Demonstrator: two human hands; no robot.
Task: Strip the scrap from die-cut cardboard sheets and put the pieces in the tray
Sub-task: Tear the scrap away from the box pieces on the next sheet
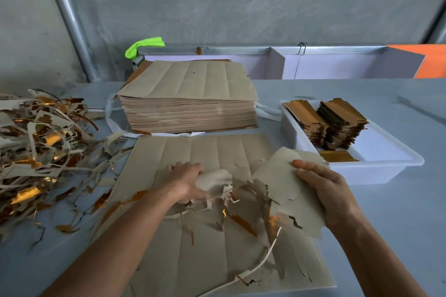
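Note:
A die-cut cardboard sheet (193, 243) lies flat in front of me, grey-brown side up, with torn edges. My left hand (185, 183) grips a crumpled wad of scrap (214, 182) over the middle of the sheet. My right hand (325, 190) holds a stack of stripped pieces (287, 183) by its right edge, lifted off the sheet, with ragged scrap still hanging from its lower side. To the right stands the white tray (376, 166), holding two stacks of gold-faced pieces (337, 123) and one loose piece.
A thick stack of uncut sheets (190, 101) sits behind the working sheet. A big heap of scrap strips (41, 147) covers the table's left side. Loose strips trail across the sheet's near right corner. A wall with a metal rail runs behind.

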